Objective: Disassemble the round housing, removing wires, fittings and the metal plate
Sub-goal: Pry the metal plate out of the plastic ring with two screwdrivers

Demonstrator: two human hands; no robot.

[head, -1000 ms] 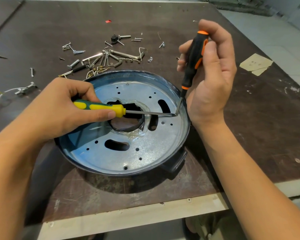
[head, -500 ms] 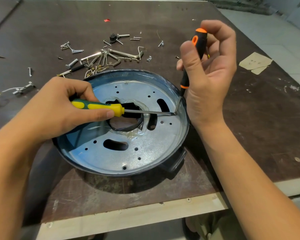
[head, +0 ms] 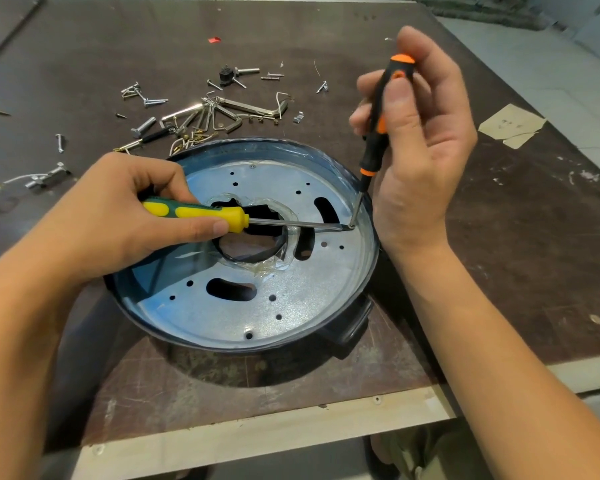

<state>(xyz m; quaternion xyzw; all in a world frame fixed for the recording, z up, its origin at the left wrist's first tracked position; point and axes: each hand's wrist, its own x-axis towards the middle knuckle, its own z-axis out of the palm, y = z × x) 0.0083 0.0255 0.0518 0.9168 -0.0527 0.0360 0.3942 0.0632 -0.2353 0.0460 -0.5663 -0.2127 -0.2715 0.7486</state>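
- We look down on a dark brown tabletop (head: 516, 258); a round housing (head: 347, 327) sits on it near the front edge, open side up
- Inside the housing lies a shiny metal plate (head: 302, 282), pierced by curved slots, small holes and a large central opening ringed with clear, glue-like residue
- The left hand (head: 118, 216) is curled around the handle of a yellow-and-green screwdriver (head: 201, 213), held almost flat across the plate with its shaft pointing right
- The right hand (head: 420, 143) grips a black-and-orange screwdriver (head: 378, 126) between thumb and fingers, held steeply with its tip down
- Both tips meet at one spot on the plate's right edge, just inside the housing wall
- Behind the housing we see a scatter of loose screws and fittings (head: 205, 112), among them bolts and bent metal strips
- A white wire (head: 32, 178) with a metal connector lies at the far left, apart from the housing
- A tan scrap of tape (head: 510, 124) lies on the tabletop to the right, beyond the right hand
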